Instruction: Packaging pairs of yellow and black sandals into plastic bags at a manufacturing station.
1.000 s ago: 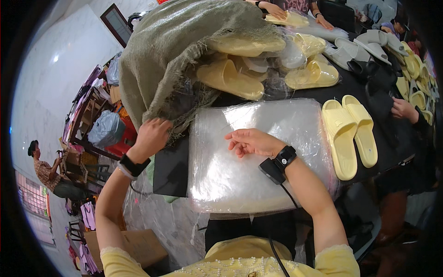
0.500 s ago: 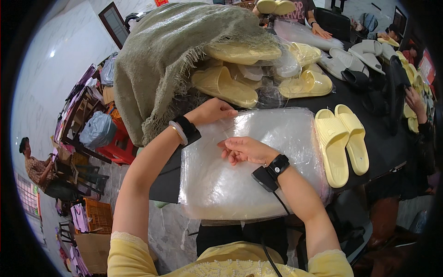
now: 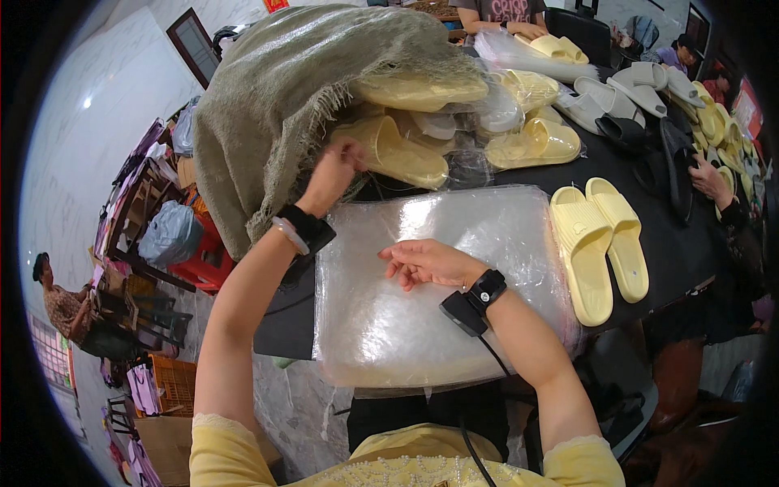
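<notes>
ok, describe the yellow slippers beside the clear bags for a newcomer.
On the black table, find the stack of clear plastic bags beneath the right hand. Just right of it, a pair of yellow slippers sits side by side. Unlike the wrapped yellow slippers by the grey-green sack, this pair is unwrapped.

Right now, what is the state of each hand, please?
Left hand: blurred, near a yellow slipper; grip cannot be told.
Right hand: loosely open, nothing visible in it, over clear plastic stack.
</notes>
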`<state>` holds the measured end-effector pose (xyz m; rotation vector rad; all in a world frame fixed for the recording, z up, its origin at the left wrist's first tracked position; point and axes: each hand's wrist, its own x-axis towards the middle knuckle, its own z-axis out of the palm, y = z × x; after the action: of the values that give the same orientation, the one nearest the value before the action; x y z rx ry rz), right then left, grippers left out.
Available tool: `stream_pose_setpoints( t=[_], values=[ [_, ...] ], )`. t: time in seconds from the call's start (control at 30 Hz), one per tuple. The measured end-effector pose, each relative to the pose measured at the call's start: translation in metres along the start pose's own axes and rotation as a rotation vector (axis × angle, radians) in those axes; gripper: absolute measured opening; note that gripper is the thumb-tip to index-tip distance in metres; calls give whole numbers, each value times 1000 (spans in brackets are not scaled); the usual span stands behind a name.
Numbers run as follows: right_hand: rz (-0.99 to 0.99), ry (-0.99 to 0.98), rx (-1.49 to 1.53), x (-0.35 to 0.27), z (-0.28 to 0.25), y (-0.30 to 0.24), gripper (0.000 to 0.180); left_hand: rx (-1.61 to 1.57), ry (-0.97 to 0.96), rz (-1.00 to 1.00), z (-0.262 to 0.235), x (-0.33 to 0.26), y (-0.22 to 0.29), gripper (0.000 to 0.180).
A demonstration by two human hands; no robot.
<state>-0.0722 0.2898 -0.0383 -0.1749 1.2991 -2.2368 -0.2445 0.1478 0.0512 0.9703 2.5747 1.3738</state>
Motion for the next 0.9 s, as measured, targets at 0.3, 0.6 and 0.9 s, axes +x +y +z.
stream_pose_setpoints(
  t=[0.3,0.6,0.9],
  values=[
    [-11,2,-17,-2,-2,-1,37,-183,-98,15,-73,-58,53,17],
    [-1,13,-11,-4,0,-2,40,892,-13,428,-133,-126,4,16],
    [17,32,-4,0,10,-4,36,50,-87,151,-287,-69,59,23]
  ],
)
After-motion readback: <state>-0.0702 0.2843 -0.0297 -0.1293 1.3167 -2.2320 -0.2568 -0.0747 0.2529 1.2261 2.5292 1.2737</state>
